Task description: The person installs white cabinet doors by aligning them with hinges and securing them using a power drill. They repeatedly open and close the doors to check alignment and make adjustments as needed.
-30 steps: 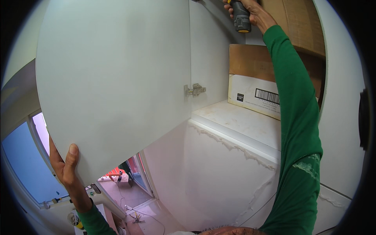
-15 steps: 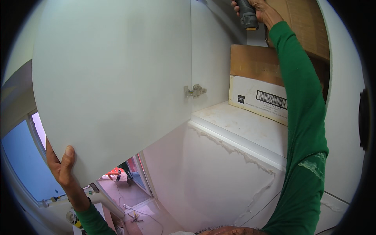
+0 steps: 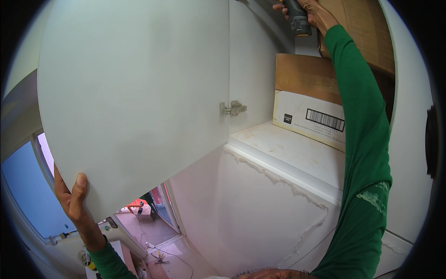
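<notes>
White cabinet door (image 3: 134,97) open (hinged).

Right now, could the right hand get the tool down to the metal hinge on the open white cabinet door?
Probably yes. The right hand holds a dark power tool high inside the cabinet, and nothing stands between it and the metal hinge; the left hand steadies the open white cabinet door.
</notes>
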Motion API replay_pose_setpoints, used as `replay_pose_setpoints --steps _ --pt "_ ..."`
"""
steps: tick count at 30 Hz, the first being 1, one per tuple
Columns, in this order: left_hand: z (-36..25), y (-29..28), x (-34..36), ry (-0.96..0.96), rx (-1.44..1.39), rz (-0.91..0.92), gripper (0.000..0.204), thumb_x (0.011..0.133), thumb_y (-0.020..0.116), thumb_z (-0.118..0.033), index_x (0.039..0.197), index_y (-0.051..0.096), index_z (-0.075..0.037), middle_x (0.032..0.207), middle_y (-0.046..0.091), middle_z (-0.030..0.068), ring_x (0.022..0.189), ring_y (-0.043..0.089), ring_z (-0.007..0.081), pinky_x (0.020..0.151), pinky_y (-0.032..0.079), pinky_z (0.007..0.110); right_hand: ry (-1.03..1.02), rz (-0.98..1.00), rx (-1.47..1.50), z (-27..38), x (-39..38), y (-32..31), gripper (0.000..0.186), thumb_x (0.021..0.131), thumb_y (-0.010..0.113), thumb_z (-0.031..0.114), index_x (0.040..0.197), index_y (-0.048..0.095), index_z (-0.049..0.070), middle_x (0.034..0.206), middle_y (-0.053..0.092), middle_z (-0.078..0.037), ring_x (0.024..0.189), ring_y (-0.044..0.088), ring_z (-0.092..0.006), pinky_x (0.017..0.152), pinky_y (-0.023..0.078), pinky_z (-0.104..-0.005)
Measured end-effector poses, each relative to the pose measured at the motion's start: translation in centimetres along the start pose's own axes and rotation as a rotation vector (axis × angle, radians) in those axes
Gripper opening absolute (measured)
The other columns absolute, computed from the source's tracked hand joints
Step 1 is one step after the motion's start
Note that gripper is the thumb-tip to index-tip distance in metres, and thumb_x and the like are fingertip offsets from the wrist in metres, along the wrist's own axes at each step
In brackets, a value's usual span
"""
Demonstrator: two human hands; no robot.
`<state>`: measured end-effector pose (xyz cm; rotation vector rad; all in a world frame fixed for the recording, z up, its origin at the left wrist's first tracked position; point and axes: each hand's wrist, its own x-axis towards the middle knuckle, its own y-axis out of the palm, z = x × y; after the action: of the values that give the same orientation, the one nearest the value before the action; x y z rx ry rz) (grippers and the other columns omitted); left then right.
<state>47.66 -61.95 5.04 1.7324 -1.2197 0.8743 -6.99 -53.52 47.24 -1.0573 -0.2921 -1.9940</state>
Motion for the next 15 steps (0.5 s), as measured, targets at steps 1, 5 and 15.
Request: replay_pose_setpoints --steps 1,5,15 --pt "-0.1 0.2 0.0 0.006 -0.003 -0.018 0.078 0.095 0.072 -0.023 0.161 0.047 0.01 0.13 0.07 0.0215 0.116 0.068 0.0251 0.106 0.05 0.035 -0.005 -0.026 -0.006 0.0 -0.1 0.0 0.037 0.102 0.081 0.044 0.086 0.072 0.012 0.083 0.081 -0.012 0.059 0.074 -0.0173 0.054 0.062 -0.0363" --pt "-0.4 0.4 0.1 0.014 -0.008 -0.015 0.079 0.095 0.073 -0.025 0.161 0.048 0.011 0.13 0.07 0.0205 0.113 0.068 0.0237 0.104 0.05 0.034 -0.01 -0.007 0.005 0.0 0.1 0.1 0.039 0.101 0.081 0.046 0.083 0.072 0.014 0.077 0.078 -0.009 0.056 0.072 -0.0174 0.053 0.061 -0.0375" --pt "0.6 -0.7 0.3 -0.021 0.033 0.016 0.079 0.095 0.073 -0.026 0.161 0.048 0.01 0.125 0.071 0.0173 0.105 0.067 0.0165 0.096 0.049 0.027 0.038 0.057 0.102 -0.4 1.3 -0.3 0.04 0.102 0.082 0.043 0.077 0.067 0.017 0.069 0.073 -0.004 0.053 0.069 -0.0167 0.052 0.061 -0.0389"
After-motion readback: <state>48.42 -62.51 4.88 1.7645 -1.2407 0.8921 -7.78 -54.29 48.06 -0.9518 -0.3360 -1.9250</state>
